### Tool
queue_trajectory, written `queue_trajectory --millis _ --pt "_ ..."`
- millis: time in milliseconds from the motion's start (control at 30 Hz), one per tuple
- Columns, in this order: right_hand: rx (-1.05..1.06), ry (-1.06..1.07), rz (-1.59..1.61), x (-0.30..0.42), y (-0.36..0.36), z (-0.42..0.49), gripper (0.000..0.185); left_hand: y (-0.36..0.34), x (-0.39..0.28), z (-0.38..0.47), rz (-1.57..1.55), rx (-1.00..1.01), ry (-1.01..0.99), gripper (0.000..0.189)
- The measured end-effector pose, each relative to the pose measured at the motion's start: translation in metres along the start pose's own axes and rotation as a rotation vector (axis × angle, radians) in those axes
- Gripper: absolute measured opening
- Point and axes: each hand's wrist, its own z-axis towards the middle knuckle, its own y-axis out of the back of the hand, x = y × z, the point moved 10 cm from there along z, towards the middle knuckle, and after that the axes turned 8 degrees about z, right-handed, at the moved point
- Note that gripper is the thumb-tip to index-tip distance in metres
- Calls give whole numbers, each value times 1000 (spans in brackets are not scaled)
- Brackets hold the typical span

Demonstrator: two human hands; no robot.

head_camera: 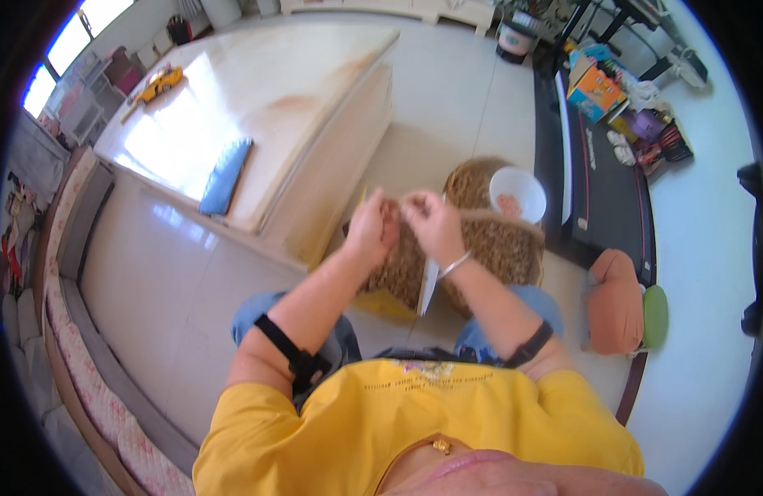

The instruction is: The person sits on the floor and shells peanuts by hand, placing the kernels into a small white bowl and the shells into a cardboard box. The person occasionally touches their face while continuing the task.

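Observation:
My left hand [374,228] is curled above a yellow-sided box [384,304] filled with brown peanuts in the shell [397,276]. Small brownish pieces, apparently peanuts, show among its fingers. Close beside it, my right hand [434,224] has thumb and fingertips pinched together on a small pale-brown piece, probably a peanut; blur hides its details. To the right stands a wider container of brown shells or peanuts [505,251]. A round basket [474,180] with similar brown contents sits behind. On their rims rests a white plastic bowl [530,186] with pink peanut kernels [508,204] inside.
A large pale table [282,80] stands ahead on the left, bearing a blue cushioned object [226,177] and a yellow toy car [160,85]. At the right are a treadmill [605,186] with bags and boxes, an orange-brown stool [614,304] and a green stool [655,316]. A sofa [87,322] curves along the left.

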Motion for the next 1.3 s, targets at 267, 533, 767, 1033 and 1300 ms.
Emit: queue_trajectory --millis 267,533,767,1033,1300 --pt "80 -369 239 -55 -8 -2 22 2 -56 3 -158 154 -134 67" --pt "92 -340 251 -47 -13 -6 20 19 -42 17 -89 48 -100 50" --pt "114 -376 336 -30 11 -13 17 32 121 9 375 39 534 15" --pt "-132 -61 292 20 83 -10 14 -98 143 112 300 199 314 22" --pt "-228 -147 509 26 110 -8 13 -214 112 191 519 239 44 26"
